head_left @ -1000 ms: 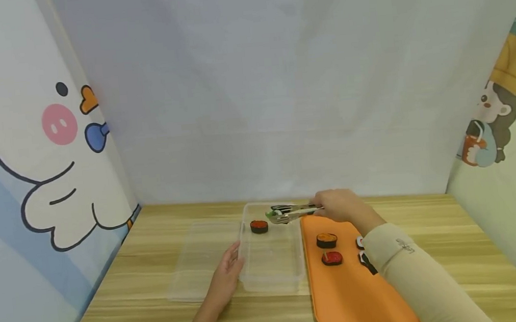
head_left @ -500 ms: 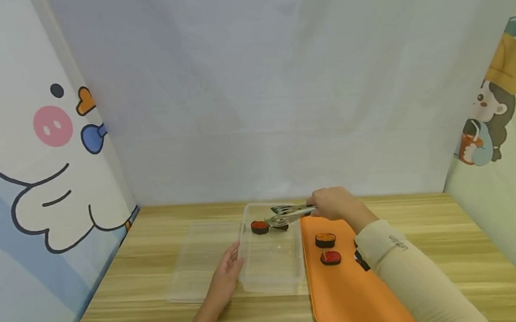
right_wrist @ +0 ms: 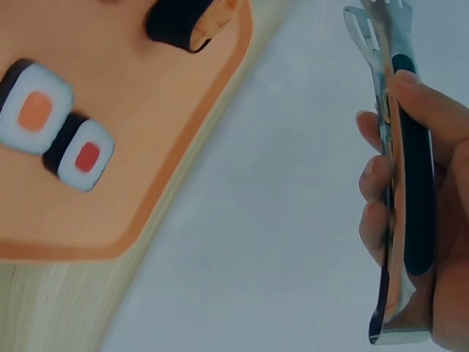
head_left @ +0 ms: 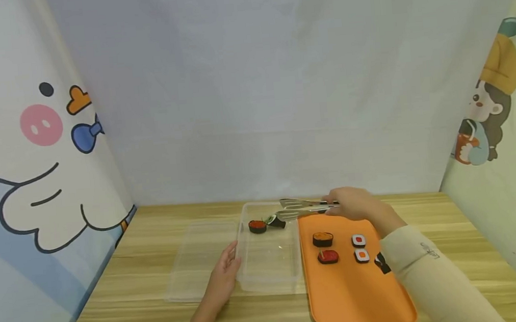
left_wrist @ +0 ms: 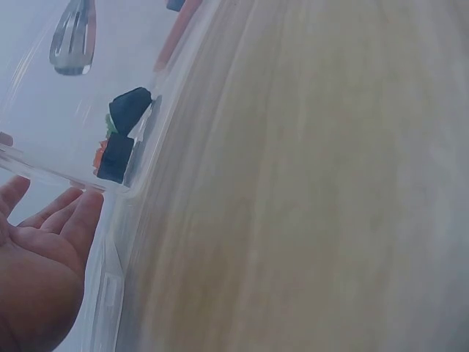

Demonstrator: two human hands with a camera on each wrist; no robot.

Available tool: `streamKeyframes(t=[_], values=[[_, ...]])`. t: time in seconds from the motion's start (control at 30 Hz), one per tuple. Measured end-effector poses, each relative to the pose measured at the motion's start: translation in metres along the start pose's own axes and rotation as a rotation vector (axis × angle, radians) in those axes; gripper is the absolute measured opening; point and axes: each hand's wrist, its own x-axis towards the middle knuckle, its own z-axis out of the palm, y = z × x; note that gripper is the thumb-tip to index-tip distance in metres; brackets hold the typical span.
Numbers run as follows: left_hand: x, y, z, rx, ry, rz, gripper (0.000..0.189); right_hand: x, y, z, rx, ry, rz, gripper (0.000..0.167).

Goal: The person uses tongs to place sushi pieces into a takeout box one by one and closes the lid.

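Observation:
My right hand [head_left: 349, 204] grips metal food tongs [head_left: 297, 213] with dark handle grips. The tongs' arms are spread, with nothing between them, above the right rim of a clear plastic box [head_left: 271, 284]. Inside at the back lie a red-topped toy sushi [head_left: 257, 227] and a dark cone-shaped hand roll [head_left: 277, 222], side by side. My left hand [head_left: 224, 272] touches the box's left side with fairly straight fingers. In the left wrist view, its fingertips [left_wrist: 90, 198] meet the box wall. The right wrist view shows fingers and thumb wrapped round the tongs.
An orange tray [head_left: 350, 301] right of the box bears an orange-topped sushi [head_left: 323, 239], a red sushi [head_left: 328, 257], two white square rolls [head_left: 361, 256] and a black-and-white piece [head_left: 382, 262], partly behind the sleeve. A clear flat lid [head_left: 194, 269] lies left of the box.
The tongs set the hand roll down in the box beside the red-topped sushi and let it go. They have spread and moved right with my right hand. My left hand stays at the box.

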Motion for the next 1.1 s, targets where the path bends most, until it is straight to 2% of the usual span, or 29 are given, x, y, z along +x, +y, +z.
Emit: streamKeyframes(t=[0.07,0.17,0.27,0.3,0.4,0.63,0.8,1.1], values=[[0.000,-0.002,-0.001,0.002,0.000,0.005,0.048,-0.006,0.005,0.000,0.012,0.008,-0.007,0.041],[-0.005,0.011,-0.003,-0.002,-0.005,0.004,0.047,-0.016,0.013,0.000,0.042,0.025,-0.027,0.040],[-0.006,0.013,-0.003,-0.001,-0.004,-0.005,0.047,-0.028,0.022,0.002,0.085,0.044,-0.047,0.038],[-0.006,0.012,-0.004,-0.001,-0.004,-0.001,0.047,-0.032,0.025,0.002,0.099,0.051,-0.052,0.035],[0.000,-0.005,-0.005,0.001,0.001,0.002,0.047,-0.043,0.032,0.005,0.110,0.069,-0.065,0.031],[0.000,-0.006,-0.007,-0.001,-0.006,0.017,0.048,-0.062,0.042,0.013,0.067,0.054,-0.057,0.036],[-0.001,-0.004,-0.006,-0.014,-0.009,0.009,0.048,-0.066,0.049,0.017,0.034,0.015,-0.081,0.031],[0.000,-0.007,-0.006,-0.007,-0.001,0.011,0.047,-0.059,0.054,0.028,-0.079,-0.060,-0.075,0.031]])
